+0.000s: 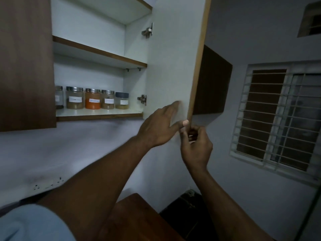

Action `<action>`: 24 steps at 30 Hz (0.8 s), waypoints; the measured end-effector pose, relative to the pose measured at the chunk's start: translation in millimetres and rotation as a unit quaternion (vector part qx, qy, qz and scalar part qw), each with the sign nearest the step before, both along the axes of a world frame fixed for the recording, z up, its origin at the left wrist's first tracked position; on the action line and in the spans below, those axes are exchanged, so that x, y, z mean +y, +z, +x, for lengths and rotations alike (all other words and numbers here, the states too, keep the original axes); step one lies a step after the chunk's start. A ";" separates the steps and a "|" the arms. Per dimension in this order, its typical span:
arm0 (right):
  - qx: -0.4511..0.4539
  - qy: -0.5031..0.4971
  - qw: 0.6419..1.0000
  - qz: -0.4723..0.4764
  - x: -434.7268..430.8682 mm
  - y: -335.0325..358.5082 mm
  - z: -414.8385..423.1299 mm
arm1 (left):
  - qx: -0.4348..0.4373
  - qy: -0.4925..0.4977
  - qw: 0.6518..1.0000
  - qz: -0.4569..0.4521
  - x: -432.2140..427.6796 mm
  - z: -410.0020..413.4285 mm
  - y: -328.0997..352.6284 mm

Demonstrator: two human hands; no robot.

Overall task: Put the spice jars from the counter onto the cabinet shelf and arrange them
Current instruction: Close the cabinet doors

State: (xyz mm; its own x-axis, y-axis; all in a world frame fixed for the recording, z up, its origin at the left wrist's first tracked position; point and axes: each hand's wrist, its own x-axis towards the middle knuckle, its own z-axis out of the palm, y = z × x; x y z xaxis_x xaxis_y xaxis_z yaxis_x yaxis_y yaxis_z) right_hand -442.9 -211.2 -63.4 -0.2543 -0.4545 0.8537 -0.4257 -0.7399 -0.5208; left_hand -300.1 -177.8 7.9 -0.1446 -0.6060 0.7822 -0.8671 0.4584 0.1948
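Several labelled spice jars stand in a row on the bottom cabinet shelf (pixel 99 113): a clear jar (pixel 59 98) half hidden by the left door, a tan one (pixel 74 98), an orange one (pixel 93 99), another tan one (pixel 107 99) and a dark-lidded jar (pixel 122 100) at the right end. The right cabinet door (pixel 173 54) is swung wide. My left hand (pixel 159 126) lies flat with fingers spread on the door's white inner face near its lower corner. My right hand (pixel 195 145) pinches the door's lower outer edge.
The left cabinet door (pixel 26 63) is closed and covers part of the shelf. Two upper shelves (pixel 99 51) hold nothing visible. A barred window (pixel 278 117) is on the right wall. A wall socket strip (pixel 48 184) and a wooden surface (pixel 132 216) lie below.
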 end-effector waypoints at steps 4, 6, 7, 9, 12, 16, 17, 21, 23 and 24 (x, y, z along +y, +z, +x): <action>0.074 0.079 0.993 -0.036 22.3 -0.6 53.4 | 0.090 0.085 0.981 -0.146 16.6 18.0 2.4; 0.077 0.098 0.992 -0.033 27.9 3.4 77.4 | 0.101 0.121 0.974 -0.165 24.7 33.1 6.4; 0.072 0.103 0.992 -0.030 30.5 4.7 88.9 | 0.097 0.130 0.972 -0.170 29.1 43.1 7.8; 0.070 0.116 0.990 -0.024 38.1 5.7 115.5 | 0.091 0.139 0.970 -0.175 41.4 68.7 8.4; 0.091 0.146 0.985 -0.016 50.4 7.7 160.4 | 0.075 0.171 0.965 -0.185 64.9 114.6 6.5; 0.141 0.139 0.980 -0.011 48.5 15.7 210.8 | 0.011 0.237 0.958 -0.163 81.5 157.4 0.0; 0.146 0.133 0.980 -0.009 48.7 16.4 224.4 | -0.011 0.269 0.950 -0.157 85.4 168.5 -2.1; 0.156 0.140 0.978 -0.002 58.5 16.4 280.6 | -0.128 0.425 0.889 -0.109 104.9 222.7 -5.7; 0.170 0.157 0.973 0.005 56.5 17.2 304.6 | -0.173 0.462 0.867 -0.067 111.9 246.4 -3.4; 0.181 0.170 0.969 0.008 53.7 17.5 315.3 | -0.193 0.475 0.858 -0.044 113.9 257.9 -1.9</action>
